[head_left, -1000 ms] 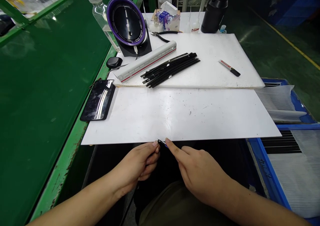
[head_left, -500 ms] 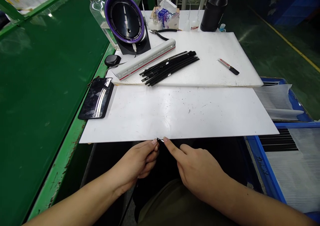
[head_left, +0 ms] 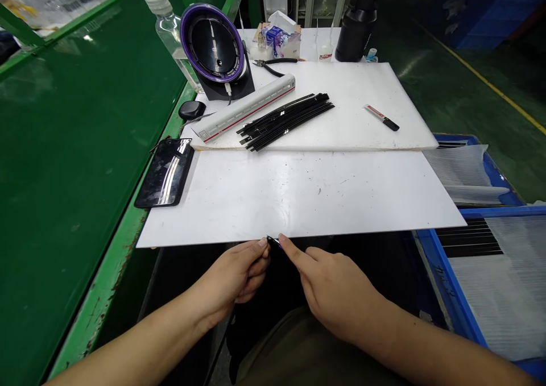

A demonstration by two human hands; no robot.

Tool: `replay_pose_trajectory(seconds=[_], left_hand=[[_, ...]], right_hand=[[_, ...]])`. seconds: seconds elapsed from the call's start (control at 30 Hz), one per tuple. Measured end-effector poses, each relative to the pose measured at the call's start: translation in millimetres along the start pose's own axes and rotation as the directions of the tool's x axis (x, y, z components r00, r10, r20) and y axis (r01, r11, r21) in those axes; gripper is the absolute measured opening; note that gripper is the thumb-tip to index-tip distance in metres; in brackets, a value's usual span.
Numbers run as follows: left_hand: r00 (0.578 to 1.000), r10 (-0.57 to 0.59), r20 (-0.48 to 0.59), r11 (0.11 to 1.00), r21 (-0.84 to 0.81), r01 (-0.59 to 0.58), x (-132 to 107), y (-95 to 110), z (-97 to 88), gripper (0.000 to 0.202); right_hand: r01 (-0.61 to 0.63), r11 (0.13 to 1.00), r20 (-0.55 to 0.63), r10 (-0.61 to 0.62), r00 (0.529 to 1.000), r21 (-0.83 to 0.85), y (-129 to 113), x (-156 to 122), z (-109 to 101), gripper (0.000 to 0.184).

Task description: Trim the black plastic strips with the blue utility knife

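At the near edge of the white board, my left hand (head_left: 239,275) is closed, pinching the end of a narrow, glossy black strip (head_left: 273,241) between thumb and fingers. Only a short length of the strip shows. My right hand (head_left: 336,286) lies along it from the other side, index finger stretched out with its tip on the strip. The other right fingers are curled under and mostly hidden, so what they grip cannot be made out. Beyond the hands, a pile of similar black strips (head_left: 285,121) lies beside a long white model train body (head_left: 251,106) with a red line.
A phone (head_left: 164,173) lies at the left edge of the white board (head_left: 307,198). Farther back are a purple-rimmed fan (head_left: 213,42), pliers (head_left: 275,63), a black flask (head_left: 357,33) and a capped knife or pen (head_left: 383,117). Blue crates (head_left: 458,295) stand at right.
The view has tilted and shifted slightly, so the table items appear a little lower and more to the left. Both hands keep nearly the same pose at the strip.
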State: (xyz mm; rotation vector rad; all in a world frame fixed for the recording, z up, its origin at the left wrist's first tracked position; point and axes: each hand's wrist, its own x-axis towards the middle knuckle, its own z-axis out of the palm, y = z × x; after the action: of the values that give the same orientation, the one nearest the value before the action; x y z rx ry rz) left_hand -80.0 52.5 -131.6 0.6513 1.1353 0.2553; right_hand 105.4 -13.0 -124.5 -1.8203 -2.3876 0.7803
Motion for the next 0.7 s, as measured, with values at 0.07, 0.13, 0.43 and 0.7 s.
replay_pose_trajectory(seconds=[0.07,0.13,0.43,0.7], left_hand=[[1.0,0.0,0.004,1.0,-0.006,0.0,0.2,-0.6,-0.4,0.035],[1.0,0.002,0.004,1.0,-0.008,-0.002,0.2,-1.3,-0.8,0.035],[1.0,0.005,-0.009,1.0,0.004,-0.005,2.0,0.0,0.6,0.037],[1.0,0.017,-0.019,1.0,0.021,-0.016,0.1,-2.1,0.9,0.037]], right_hand=[[-0.001,1.0,0.003,0.001,1.0,0.011,-0.9,0.2,-1.3,0.065],[-0.003,1.0,0.016,0.003,1.0,-0.005,-1.9,0.0,-1.8,0.067],[-0.013,0.992,0.034,0.017,0.999,-0.126,-4.6,-1.2,4.2,0.074],[-0.011,0.998,0.008,0.01,1.0,0.059,-1.9,-3.4,0.4,0.064]])
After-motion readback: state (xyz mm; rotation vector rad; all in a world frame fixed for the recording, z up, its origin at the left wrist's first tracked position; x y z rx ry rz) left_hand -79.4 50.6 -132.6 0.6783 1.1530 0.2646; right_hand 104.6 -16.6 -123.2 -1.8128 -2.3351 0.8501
